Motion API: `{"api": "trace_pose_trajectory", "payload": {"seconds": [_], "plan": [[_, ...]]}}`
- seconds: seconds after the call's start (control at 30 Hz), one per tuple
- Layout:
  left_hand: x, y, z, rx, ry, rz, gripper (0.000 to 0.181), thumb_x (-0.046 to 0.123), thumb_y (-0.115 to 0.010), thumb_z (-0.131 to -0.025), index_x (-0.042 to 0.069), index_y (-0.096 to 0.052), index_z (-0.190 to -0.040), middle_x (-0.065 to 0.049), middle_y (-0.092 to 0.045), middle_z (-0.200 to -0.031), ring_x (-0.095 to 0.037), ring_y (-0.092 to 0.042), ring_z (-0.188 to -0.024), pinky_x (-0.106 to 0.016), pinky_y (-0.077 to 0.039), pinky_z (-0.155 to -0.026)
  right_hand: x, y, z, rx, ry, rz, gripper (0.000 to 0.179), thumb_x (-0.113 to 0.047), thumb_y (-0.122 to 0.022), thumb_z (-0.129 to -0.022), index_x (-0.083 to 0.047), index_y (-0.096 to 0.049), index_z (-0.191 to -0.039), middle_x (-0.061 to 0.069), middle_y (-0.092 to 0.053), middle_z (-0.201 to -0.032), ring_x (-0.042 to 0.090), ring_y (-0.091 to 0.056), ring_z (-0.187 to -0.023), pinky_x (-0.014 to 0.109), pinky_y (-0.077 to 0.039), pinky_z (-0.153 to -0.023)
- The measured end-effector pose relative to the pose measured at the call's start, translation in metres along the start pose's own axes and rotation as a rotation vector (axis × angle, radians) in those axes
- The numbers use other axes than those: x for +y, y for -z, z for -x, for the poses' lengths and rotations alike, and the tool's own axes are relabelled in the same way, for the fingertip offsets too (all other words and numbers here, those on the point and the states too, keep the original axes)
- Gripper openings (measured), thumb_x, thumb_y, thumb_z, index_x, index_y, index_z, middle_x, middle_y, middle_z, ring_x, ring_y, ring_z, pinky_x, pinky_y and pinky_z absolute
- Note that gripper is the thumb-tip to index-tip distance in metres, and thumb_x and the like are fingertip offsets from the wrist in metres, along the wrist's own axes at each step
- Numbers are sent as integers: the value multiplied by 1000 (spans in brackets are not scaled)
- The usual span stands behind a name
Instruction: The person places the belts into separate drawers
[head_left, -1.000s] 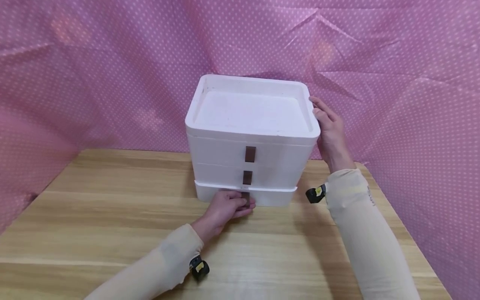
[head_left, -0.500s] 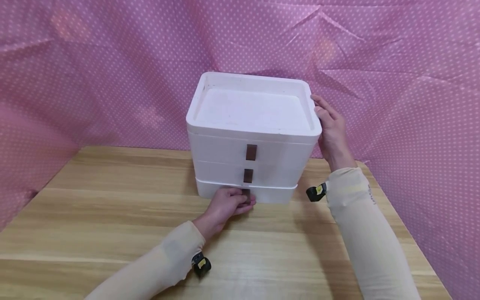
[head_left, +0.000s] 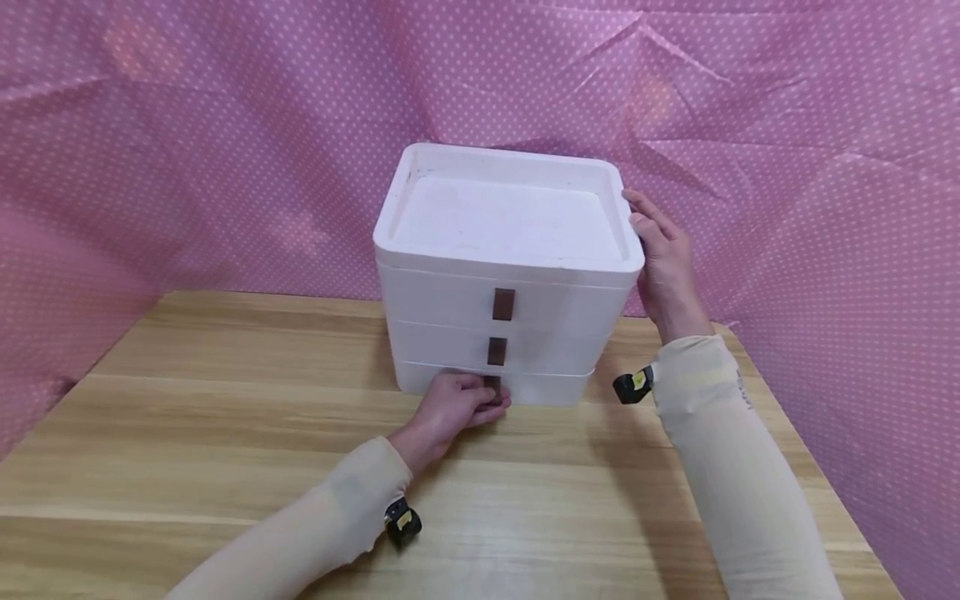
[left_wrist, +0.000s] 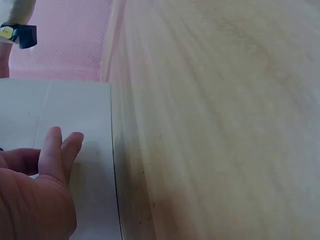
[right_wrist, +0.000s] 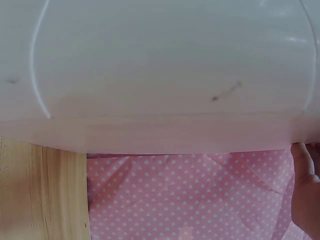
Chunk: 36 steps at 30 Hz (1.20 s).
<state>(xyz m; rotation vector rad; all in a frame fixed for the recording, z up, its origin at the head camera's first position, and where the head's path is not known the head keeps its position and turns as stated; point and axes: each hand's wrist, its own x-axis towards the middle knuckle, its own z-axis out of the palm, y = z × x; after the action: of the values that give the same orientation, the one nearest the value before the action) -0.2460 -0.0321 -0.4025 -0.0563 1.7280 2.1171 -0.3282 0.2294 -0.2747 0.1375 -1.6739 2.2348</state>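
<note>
A white three-drawer storage box (head_left: 510,217) with a shallow tray-like top stands at the back of the table. Each drawer front carries a brown pull tab, such as the top one (head_left: 503,304). Down at the bottom drawer (head_left: 543,388), my left hand (head_left: 452,406) pinches its brown pull tab (head_left: 492,383), with the thumb over the front. Two fingers of that hand (left_wrist: 37,185) stretch past the drawer front in the left wrist view. My right hand (head_left: 665,265) rests against the box's upper right side, fingers straight along the rim; the right wrist view shows its fingertips at the edge.
The wooden table (head_left: 225,433) spreads in front and to both sides. Pink dotted cloth (head_left: 262,150) hangs right behind the box and at the sides. A black wrist camera (head_left: 402,523) hangs below each forearm.
The bottom drawer has slid inward, from a slightly protruding lip to nearly flush with the drawers above. My left hand moved in with it; the right hand stays at the box's side.
</note>
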Motion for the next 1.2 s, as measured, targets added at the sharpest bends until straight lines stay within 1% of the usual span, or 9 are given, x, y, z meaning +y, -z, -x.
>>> {"api": "trace_pose_trajectory", "payload": {"seconds": [0.17,0.37,0.5,0.63,0.77,0.93,1.03,1.13,1.2], "plan": [[0,-1,-2,-5,-10,21,28,-11,-52,-95,-21,-53,-121,-30,-65,-112,-34,-66,-103,-31,-57,-87,0,0,0,4,4,-7,33,-12,-65,-93,-8,-66,-126,10,-57,-134,20,-57,-113,22,-55,-86],[0,-1,-3,-7,-11,23,28,-12,-52,-94,-22,-53,-120,-30,-65,-111,-34,-66,-104,-32,-57,-87,-1,1,0,-2,-2,11,33,-13,-65,-94,-9,-66,-126,9,-57,-134,20,-57,-113,22,-55,-86],[0,-3,-3,33,-22,-22,25,-11,-53,-93,-20,-58,-116,-27,-67,-106,-32,-68,-98,-31,-59,-83,-1,1,1,-1,-3,12,33,-13,-65,-94,-10,-66,-126,8,-57,-135,21,-56,-114,22,-55,-86],[2,-5,-4,84,0,-83,23,-8,-53,-93,-17,-62,-111,-22,-70,-97,-28,-71,-89,-29,-60,-78,1,1,0,-2,-13,10,33,-13,-65,-94,-9,-66,-127,8,-56,-135,21,-56,-115,22,-55,-87],[4,-5,-5,90,16,-106,23,-7,-51,-94,-17,-61,-113,-21,-69,-96,-28,-71,-88,-29,-61,-77,2,2,-1,-8,-11,11,33,-13,-64,-95,-9,-65,-128,9,-56,-135,21,-55,-116,23,-55,-87],[3,-5,-4,72,12,-90,25,-8,-49,-94,-19,-58,-114,-25,-69,-98,-31,-71,-90,-31,-60,-78,3,3,-1,-10,-15,23,34,-14,-64,-94,-9,-65,-128,9,-56,-136,21,-55,-116,23,-55,-87],[3,-2,-6,47,15,-112,25,-7,-50,-94,-19,-59,-113,-26,-69,-96,-33,-71,-89,-33,-61,-78,3,3,0,-10,-20,21,35,-14,-65,-94,-9,-64,-129,8,-56,-137,20,-55,-116,22,-55,-86],[5,6,-8,-10,28,-199,26,-1,-52,-96,-17,-59,-114,-26,-69,-96,-33,-71,-86,-35,-62,-74,0,3,0,-19,-25,25,37,-14,-64,-95,-9,-62,-132,7,-55,-138,21,-55,-118,23,-55,-89],[7,16,-7,-59,34,-280,28,4,-53,-97,-16,-59,-115,-25,-69,-95,-32,-71,-83,-36,-62,-71,-4,4,0,-38,-36,65,39,-14,-63,-96,-8,-60,-135,7,-54,-140,21,-53,-122,26,-52,-95]]}}
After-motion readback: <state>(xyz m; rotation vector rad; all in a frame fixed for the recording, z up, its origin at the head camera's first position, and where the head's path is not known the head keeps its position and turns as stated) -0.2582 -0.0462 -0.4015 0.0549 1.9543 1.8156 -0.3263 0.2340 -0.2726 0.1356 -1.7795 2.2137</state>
